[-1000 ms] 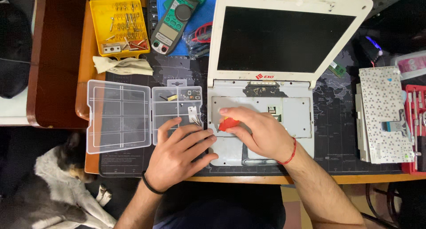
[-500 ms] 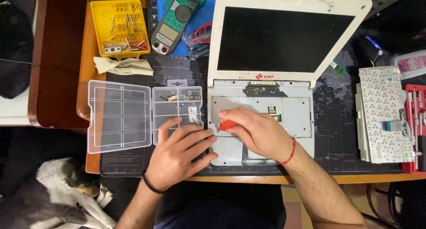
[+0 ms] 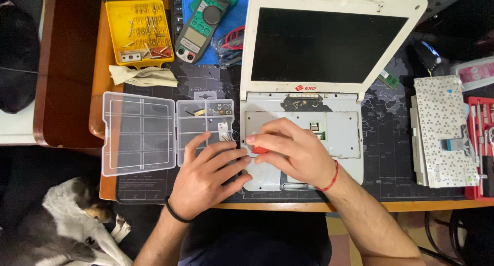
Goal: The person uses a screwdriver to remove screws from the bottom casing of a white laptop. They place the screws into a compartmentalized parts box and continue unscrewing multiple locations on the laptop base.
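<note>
Currently one white laptop (image 3: 309,116), keyboard off, one clear parts box (image 3: 170,129) at its 9 o'clock, one removed keyboard (image 3: 445,132) at 3 o'clock. Right hand (image 3: 293,152) curled around a red-handled tool (image 3: 260,149) on the bare deck, tip hidden under fingers. Left hand (image 3: 206,176), fingers spread, rests at the tool's 8 o'clock, touching the right hand.
</note>
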